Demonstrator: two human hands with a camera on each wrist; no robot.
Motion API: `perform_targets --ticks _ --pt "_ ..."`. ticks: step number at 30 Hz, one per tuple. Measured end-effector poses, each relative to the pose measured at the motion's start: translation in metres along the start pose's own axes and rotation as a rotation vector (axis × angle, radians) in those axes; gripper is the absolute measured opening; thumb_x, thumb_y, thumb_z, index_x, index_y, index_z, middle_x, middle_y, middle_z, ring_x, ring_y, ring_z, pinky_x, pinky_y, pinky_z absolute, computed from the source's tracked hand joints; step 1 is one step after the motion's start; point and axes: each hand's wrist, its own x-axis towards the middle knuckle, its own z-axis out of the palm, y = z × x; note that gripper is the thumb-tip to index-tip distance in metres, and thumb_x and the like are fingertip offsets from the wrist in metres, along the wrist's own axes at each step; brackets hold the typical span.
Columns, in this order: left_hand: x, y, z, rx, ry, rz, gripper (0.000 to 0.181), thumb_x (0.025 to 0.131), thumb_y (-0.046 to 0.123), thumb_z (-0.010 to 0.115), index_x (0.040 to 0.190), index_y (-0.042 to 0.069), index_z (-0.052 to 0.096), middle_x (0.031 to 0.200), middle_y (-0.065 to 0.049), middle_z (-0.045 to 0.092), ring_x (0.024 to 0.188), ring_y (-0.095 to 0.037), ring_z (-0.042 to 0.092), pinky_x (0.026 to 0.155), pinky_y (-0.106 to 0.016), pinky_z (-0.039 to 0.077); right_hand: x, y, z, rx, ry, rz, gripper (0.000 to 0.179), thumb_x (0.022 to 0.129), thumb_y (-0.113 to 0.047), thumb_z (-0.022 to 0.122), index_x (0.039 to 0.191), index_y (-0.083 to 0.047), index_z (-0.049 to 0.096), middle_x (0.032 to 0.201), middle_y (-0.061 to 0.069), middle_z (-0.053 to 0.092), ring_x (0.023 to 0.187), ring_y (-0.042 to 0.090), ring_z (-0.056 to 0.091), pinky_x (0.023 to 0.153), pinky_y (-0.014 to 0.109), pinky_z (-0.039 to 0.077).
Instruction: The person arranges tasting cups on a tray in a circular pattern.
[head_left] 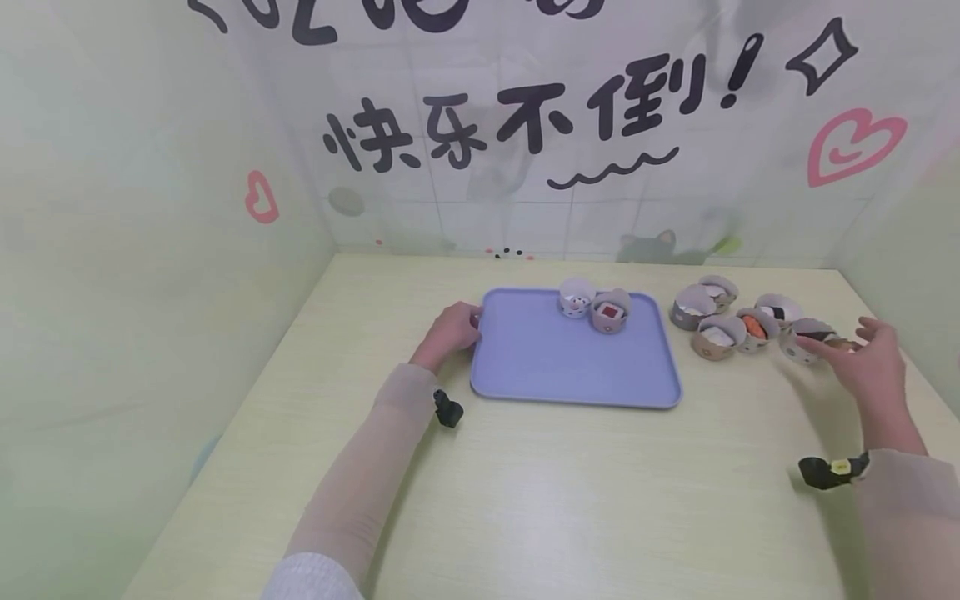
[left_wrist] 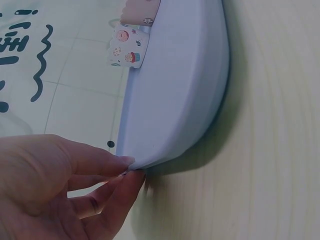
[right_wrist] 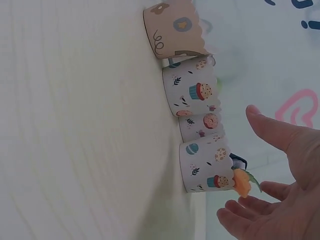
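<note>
My left hand [head_left: 448,335] pinches the left rim of a lavender rectangular tray [head_left: 555,367]; thumb and fingers meet at its edge in the left wrist view. On the tray's far side stand a white patterned paper cake cup [head_left: 576,307] and a pinkish one [head_left: 609,323] with a small white-and-red piece inside. At the far right my right hand [head_left: 873,360] hovers beside a white cupcake-print paper cup [right_wrist: 205,167], fingers spread. From that cup an orange piece with a green leaf [right_wrist: 242,182] sticks out close to the fingertips. Whether they touch it, I cannot tell.
Several more filled paper cups cluster right of the tray, among them a brown one [head_left: 714,343] and one with an orange piece [head_left: 752,329]. A white wall [head_left: 480,217] with black lettering stands behind the light wooden table [head_left: 555,500].
</note>
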Motion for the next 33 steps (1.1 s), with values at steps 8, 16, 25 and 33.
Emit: perform_targets --ticks 8,16,25,33 --pt "-0.001 0.000 -0.001 0.000 -0.001 0.002 0.059 0.089 0.001 0.061 0.146 0.003 0.047 0.108 -0.017 0.068 0.085 -0.022 0.060 0.072 -0.027 0.050 0.010 0.009 0.001 -0.002 -0.053 0.039 0.105 0.093 -0.051 0.058 0.156 0.005 -0.005 0.164 0.029 0.000 0.147 0.053 0.014 0.117 0.064 0.022" --pt "-0.001 0.000 -0.001 -0.006 -0.005 0.009 0.060 0.089 0.001 0.061 0.147 0.002 0.046 0.110 -0.018 0.068 0.087 -0.023 0.062 0.075 -0.028 0.051 0.009 0.011 0.003 -0.051 -0.072 0.063 0.098 0.095 -0.051 0.054 0.156 0.006 0.003 0.158 0.040 0.007 0.142 0.057 0.017 0.115 0.067 0.024" --pt "0.000 -0.002 0.000 -0.014 0.001 0.013 0.060 0.089 0.001 0.061 0.147 0.003 0.047 0.107 -0.017 0.068 0.084 -0.021 0.060 0.071 -0.026 0.049 0.011 0.011 0.005 -0.108 -0.064 0.063 0.093 0.097 -0.048 0.052 0.155 0.008 0.008 0.152 0.044 0.016 0.134 0.057 0.026 0.108 0.066 0.032" --pt "0.004 -0.004 0.002 -0.032 -0.008 0.003 0.062 0.088 0.000 0.060 0.148 0.004 0.044 0.107 -0.016 0.068 0.086 -0.021 0.062 0.072 -0.025 0.051 0.015 0.016 0.005 -0.145 -0.035 0.061 0.087 0.098 -0.046 0.051 0.154 0.009 0.014 0.148 0.044 0.024 0.125 0.056 0.035 0.083 0.048 0.042"
